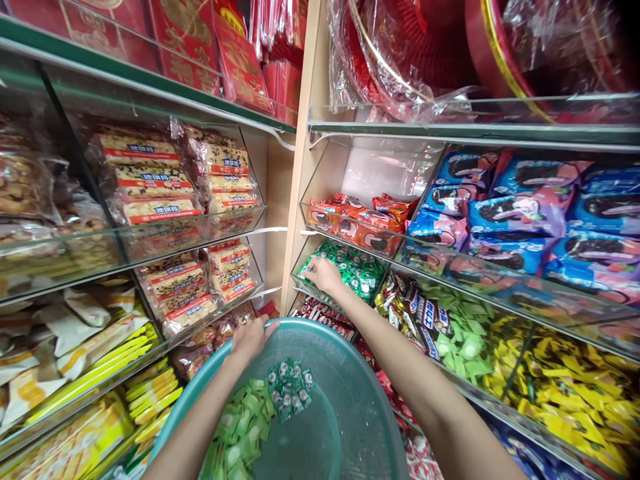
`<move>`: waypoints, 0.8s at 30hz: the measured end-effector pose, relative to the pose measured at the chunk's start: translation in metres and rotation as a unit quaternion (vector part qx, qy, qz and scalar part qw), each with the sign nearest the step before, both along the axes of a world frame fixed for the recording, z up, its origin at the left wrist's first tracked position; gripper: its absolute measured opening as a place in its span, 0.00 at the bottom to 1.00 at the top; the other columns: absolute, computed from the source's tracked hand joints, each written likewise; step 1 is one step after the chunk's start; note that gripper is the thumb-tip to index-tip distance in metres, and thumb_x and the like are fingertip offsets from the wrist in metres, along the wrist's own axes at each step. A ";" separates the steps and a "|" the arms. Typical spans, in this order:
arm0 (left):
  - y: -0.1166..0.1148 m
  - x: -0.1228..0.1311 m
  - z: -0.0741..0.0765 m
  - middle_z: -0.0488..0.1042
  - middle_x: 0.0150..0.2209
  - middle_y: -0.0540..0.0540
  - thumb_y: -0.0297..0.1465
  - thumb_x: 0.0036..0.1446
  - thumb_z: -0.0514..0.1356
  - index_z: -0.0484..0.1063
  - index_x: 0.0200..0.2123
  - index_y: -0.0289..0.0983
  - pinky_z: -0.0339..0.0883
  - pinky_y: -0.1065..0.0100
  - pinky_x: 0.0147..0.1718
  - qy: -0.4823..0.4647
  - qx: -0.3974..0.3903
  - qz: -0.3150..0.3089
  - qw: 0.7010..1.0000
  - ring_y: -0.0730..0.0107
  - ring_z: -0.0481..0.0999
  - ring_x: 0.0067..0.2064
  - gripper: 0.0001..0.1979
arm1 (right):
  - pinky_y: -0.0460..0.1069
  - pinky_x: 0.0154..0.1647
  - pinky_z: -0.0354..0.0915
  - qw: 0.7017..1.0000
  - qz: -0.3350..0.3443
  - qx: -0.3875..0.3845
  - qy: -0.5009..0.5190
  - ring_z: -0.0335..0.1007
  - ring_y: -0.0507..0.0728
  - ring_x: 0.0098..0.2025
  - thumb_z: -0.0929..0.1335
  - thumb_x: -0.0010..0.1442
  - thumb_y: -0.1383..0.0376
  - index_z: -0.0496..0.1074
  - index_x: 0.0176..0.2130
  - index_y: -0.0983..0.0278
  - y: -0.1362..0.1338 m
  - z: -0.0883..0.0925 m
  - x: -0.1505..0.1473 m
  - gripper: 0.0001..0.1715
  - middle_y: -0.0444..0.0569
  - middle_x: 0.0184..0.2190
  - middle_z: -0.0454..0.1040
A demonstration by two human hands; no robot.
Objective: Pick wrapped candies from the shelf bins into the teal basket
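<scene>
My left hand [250,341] grips the far rim of a big green plastic basket [345,373], its fingers wrapped over the edge. Inside the basket lie light-green wrapped candies [240,427] on the left and a small cluster of dark-green wrapped candies [290,390] beside them. Beyond the rim, my right hand [324,275] reaches into a clear shelf bin of dark-green wrapped candies [357,267]. Its fingers are curled together at the bin's left side; what they hold, if anything, I cannot make out.
Orange-red snack packets [355,220] sit in the bin just above my right hand. Blue cookie packs [515,207], chocolate bars [425,317] and yellow candies [575,393] fill bins on the right. Wrapped bars [155,180] stand left. A wooden post [303,153] divides the shelves.
</scene>
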State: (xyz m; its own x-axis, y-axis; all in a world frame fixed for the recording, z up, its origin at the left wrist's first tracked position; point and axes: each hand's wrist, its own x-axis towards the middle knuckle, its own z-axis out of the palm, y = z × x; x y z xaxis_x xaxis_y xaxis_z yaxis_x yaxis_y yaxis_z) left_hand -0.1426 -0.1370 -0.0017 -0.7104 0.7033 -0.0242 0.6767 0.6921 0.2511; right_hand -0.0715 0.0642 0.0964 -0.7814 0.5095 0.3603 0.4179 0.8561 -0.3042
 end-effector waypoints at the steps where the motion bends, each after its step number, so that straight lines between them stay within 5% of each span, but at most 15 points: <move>1: 0.000 0.000 0.000 0.77 0.41 0.38 0.49 0.59 0.39 0.68 0.47 0.41 0.66 0.59 0.40 0.001 -0.001 0.001 1.000 0.53 0.75 0.44 0.27 | 0.44 0.32 0.58 1.000 0.000 -0.023 0.017 0.69 0.53 0.35 0.69 0.52 0.61 0.74 0.34 0.62 0.001 -0.001 -0.001 0.08 0.46 0.31 0.75; 8: 0.001 0.001 0.001 0.77 0.41 0.40 0.49 0.59 0.40 0.69 0.45 0.42 0.65 0.60 0.41 -0.003 -0.009 0.000 1.000 0.56 0.75 0.44 0.26 | 0.43 0.25 0.55 0.957 0.045 -0.184 0.221 0.60 0.49 0.21 0.67 0.52 0.63 0.71 0.25 0.65 -0.002 0.013 0.010 0.08 0.39 0.17 0.67; 14: 0.005 0.004 0.002 0.76 0.42 0.38 0.50 0.59 0.38 0.69 0.46 0.41 0.65 0.60 0.41 -0.003 -0.016 -0.001 1.000 0.54 0.75 0.45 0.28 | 0.44 0.28 0.59 0.896 0.193 -0.297 0.269 0.63 0.49 0.25 0.69 0.50 0.58 0.72 0.28 0.66 -0.045 0.027 0.048 0.13 0.42 0.23 0.71; 16: 0.006 0.005 0.002 0.76 0.42 0.37 0.49 0.59 0.40 0.69 0.46 0.40 0.65 0.61 0.40 -0.008 -0.021 -0.001 1.000 0.54 0.75 0.45 0.27 | 0.44 0.29 0.61 0.881 0.255 -0.353 0.185 0.64 0.49 0.26 0.69 0.50 0.57 0.72 0.28 0.67 -0.059 0.009 0.055 0.14 0.43 0.24 0.72; 19: 0.007 0.006 0.002 0.76 0.42 0.37 0.48 0.59 0.41 0.69 0.46 0.41 0.65 0.61 0.40 -0.008 -0.025 -0.005 1.000 0.55 0.75 0.45 0.26 | 0.43 0.27 0.59 0.864 0.305 -0.401 -0.016 0.63 0.48 0.25 0.71 0.47 0.60 0.73 0.26 0.68 -0.068 -0.041 0.059 0.12 0.42 0.22 0.72; 24: 0.004 0.006 0.001 0.77 0.41 0.38 0.50 0.59 0.39 0.69 0.46 0.41 0.65 0.61 0.40 -0.004 -0.016 -0.005 1.000 0.55 0.75 0.45 0.28 | 0.42 0.23 0.56 0.859 0.227 -0.331 -0.317 0.58 0.47 0.22 0.72 0.44 0.69 0.75 0.26 0.68 -0.057 -0.119 0.061 0.04 0.39 0.19 0.68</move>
